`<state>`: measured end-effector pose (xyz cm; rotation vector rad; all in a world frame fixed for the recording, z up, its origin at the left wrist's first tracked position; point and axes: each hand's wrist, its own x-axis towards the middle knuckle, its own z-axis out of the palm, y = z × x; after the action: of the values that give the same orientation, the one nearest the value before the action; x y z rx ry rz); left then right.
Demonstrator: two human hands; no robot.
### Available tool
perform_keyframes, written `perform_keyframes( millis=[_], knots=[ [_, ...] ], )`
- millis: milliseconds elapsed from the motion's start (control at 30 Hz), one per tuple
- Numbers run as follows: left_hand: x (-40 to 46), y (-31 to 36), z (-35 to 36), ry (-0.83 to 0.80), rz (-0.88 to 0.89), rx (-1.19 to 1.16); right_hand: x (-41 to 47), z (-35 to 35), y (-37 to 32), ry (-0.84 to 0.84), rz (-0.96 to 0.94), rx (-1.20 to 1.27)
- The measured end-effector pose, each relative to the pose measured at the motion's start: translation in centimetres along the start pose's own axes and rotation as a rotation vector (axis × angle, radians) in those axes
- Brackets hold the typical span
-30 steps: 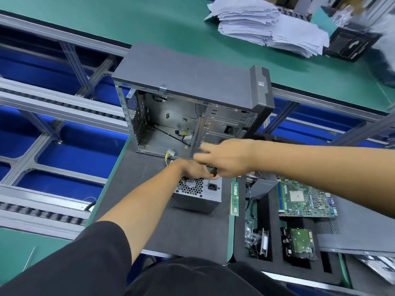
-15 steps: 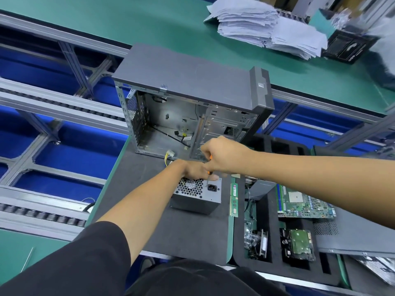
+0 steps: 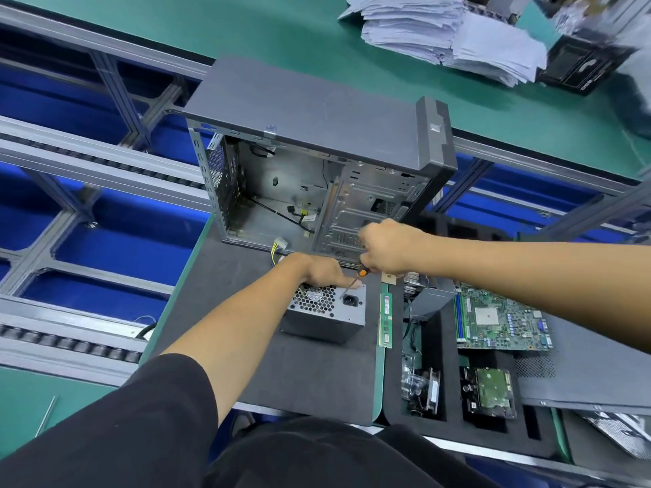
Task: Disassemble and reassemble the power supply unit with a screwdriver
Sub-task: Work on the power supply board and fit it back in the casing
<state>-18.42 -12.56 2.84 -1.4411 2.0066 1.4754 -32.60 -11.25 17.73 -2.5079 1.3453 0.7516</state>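
The grey power supply unit [image 3: 326, 313] stands on the dark mat, its honeycomb fan grille and black socket facing me. My left hand [image 3: 318, 271] rests on its top far edge, one finger stretched along the edge. My right hand [image 3: 387, 248] grips a screwdriver [image 3: 354, 281] with a black and orange handle. The shaft slants down-left, and its tip sits at the face of the unit just above the socket. Behind stands the open computer case [image 3: 317, 142], with loose cables inside.
A RAM stick [image 3: 385, 318] lies right of the unit. A foam tray [image 3: 447, 410] holds a motherboard [image 3: 500, 317], a hard drive [image 3: 491, 390] and a fan [image 3: 422, 385]. Paper stacks [image 3: 451, 33] lie on the far green bench. Conveyor rails [image 3: 88, 163] run on the left.
My right hand rose from low over the unit and drew back to the right, so the screwdriver's shaft and orange collar now show. My left hand stays on the unit.
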Motion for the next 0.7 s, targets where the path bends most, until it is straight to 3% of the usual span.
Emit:
perform_keyframes(
  millis=[67, 233, 367, 467, 567, 633, 700],
  knots=[
    [0.1, 0.1, -0.1, 0.015, 0.016, 0.002, 0.0, 0.0, 0.0, -0.04, 0.101, 0.114],
    [1.2, -0.7, 0.2, -0.013, 0.031, -0.034, -0.9, -1.7, 0.3, -0.103, -0.268, 0.1],
    [2.0, -1.0, 0.4, -0.002, 0.089, -0.075, -0.7, -2.4, 1.2, -0.13, -0.651, -0.388],
    [1.8, -0.9, 0.5, 0.005, 0.082, -0.032, -0.1, -2.6, 1.5, 0.081, -1.012, -0.677],
    [1.5, -0.5, 0.4, -0.025, 0.09, -0.084, 0.5, -2.1, 1.4, 0.257, -1.301, -0.612],
    [1.1, -0.2, 0.4, -0.024, 0.106, -0.071, 0.9, -1.9, 1.4, 0.235, -1.23, -0.584],
    [1.7, -0.5, 0.4, -0.023, 0.142, -0.068, 1.0, -1.8, 1.2, 0.16, -0.962, -0.597]
  ],
)
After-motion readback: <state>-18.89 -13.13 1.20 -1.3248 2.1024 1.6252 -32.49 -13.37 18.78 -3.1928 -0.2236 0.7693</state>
